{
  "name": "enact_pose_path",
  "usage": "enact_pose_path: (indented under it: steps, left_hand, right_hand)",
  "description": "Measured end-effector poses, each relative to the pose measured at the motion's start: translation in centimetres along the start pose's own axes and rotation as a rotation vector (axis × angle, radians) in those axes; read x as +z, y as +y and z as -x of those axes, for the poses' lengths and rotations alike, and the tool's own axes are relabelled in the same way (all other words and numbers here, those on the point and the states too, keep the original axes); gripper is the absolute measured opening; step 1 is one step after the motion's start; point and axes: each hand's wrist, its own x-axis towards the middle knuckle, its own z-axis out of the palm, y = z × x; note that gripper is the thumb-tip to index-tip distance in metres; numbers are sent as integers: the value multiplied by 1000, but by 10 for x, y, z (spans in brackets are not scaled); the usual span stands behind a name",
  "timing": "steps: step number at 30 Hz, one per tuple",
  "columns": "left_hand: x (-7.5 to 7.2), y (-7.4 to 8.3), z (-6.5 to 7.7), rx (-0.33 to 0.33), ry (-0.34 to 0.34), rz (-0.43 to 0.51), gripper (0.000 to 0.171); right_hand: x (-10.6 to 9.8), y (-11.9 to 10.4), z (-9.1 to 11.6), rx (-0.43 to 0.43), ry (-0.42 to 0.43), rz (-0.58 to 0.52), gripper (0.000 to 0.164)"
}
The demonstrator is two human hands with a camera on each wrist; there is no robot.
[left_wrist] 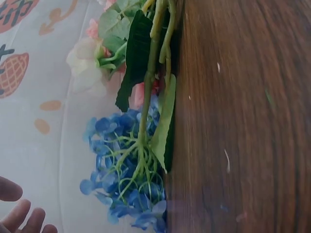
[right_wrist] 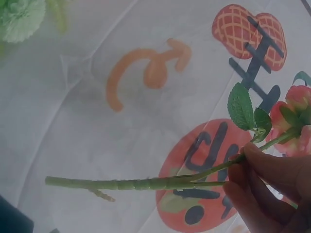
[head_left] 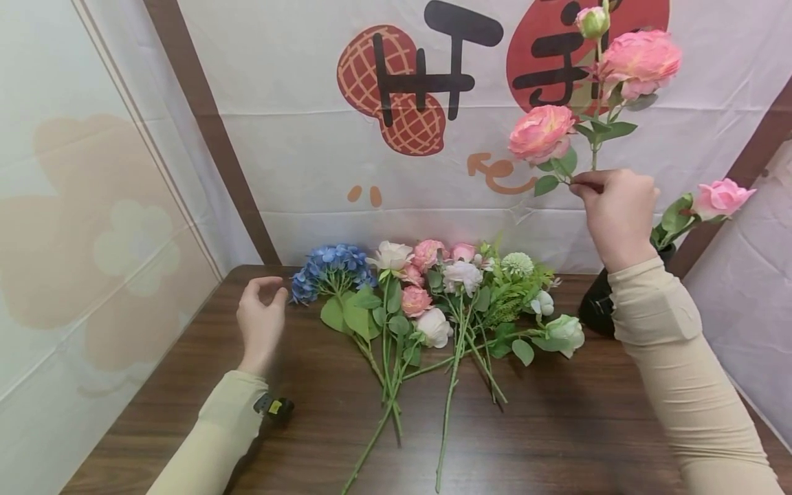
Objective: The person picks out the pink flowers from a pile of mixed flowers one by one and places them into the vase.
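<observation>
My right hand [head_left: 621, 216] pinches the stem of a branched pink rose spray [head_left: 643, 63] between thumb and fingers, raised above the table. It carries two full blooms and a bud, and in the right wrist view the bare lower stem [right_wrist: 126, 184] points away from the hand. Below and beside that wrist stands a black vase [head_left: 597, 306], partly hidden by the sleeve, with a single pink rose [head_left: 720, 199] in it. Near the table's left edge, my left hand [head_left: 262, 320] holds nothing, its fingers loosely bent. The blue hydrangea [head_left: 334, 268] lies just right of it.
On the brown wooden table [head_left: 526, 440] lie several flowers, among them a white rose [head_left: 435, 328], a green-white rose [head_left: 566, 335] and a pale green pompom flower [head_left: 517, 265]. Their stems cross toward the front edge. A printed white cloth [head_left: 297, 137] hangs behind.
</observation>
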Motion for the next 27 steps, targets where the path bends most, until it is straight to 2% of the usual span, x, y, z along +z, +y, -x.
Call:
enact_pose_path:
  steps: [13,19,27]
  left_hand:
    - [-11,-15,-3,42,23,-58,24]
    - [-13,-16,-4,42,-10,-80,27]
    - [-16,-18,-3,43,-44,-121,30]
  right_hand:
    - [-14,18,-5,23,32,27,19]
    - [-19,30,-7,36,45,43,20]
    - [-17,44,-12,43,65,34,25]
